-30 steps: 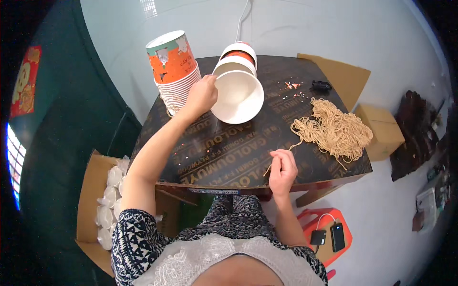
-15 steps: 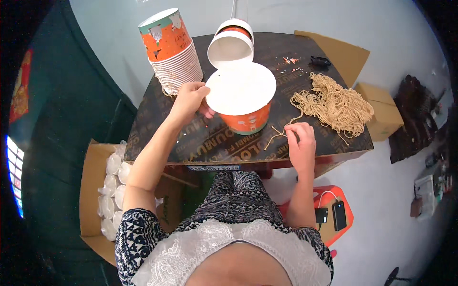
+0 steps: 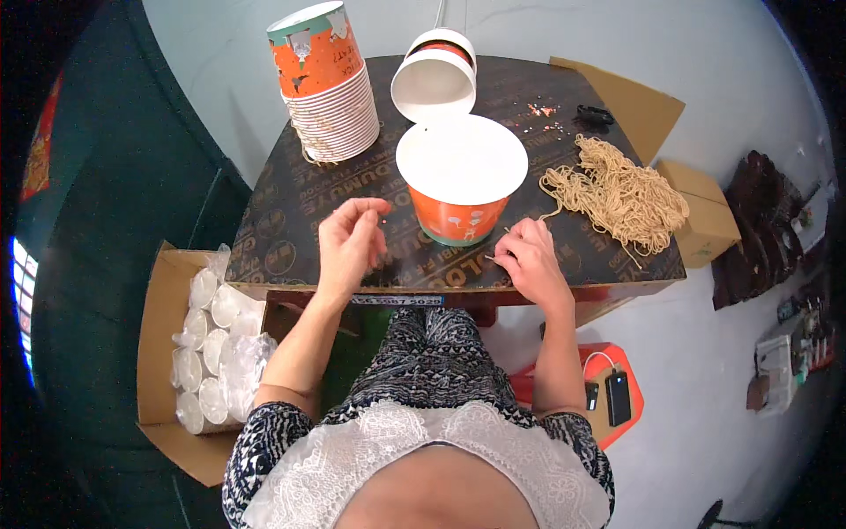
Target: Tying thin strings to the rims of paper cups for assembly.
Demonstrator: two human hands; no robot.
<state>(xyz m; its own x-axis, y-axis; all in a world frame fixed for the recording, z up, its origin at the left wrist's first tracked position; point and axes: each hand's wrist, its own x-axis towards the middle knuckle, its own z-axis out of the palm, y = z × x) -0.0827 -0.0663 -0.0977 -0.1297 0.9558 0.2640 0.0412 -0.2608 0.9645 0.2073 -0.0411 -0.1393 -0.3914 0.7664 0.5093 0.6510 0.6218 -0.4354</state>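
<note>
Left hand [image 3: 350,242], fingers loosely curled, grip empty, hovers over the dark counter [image 3: 291,229] front edge. The orange paper bucket [image 3: 460,181] stands centre. Right hand [image 3: 529,264] pinches a thin strand [image 3: 495,258] beside the pale string pile [image 3: 617,189]. Step judged: threading; next requires bringing strand to bucket.

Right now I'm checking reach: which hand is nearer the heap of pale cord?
Right. The right hand lies just left of the cord heap; the left hand is beyond the orange bucket.
</note>
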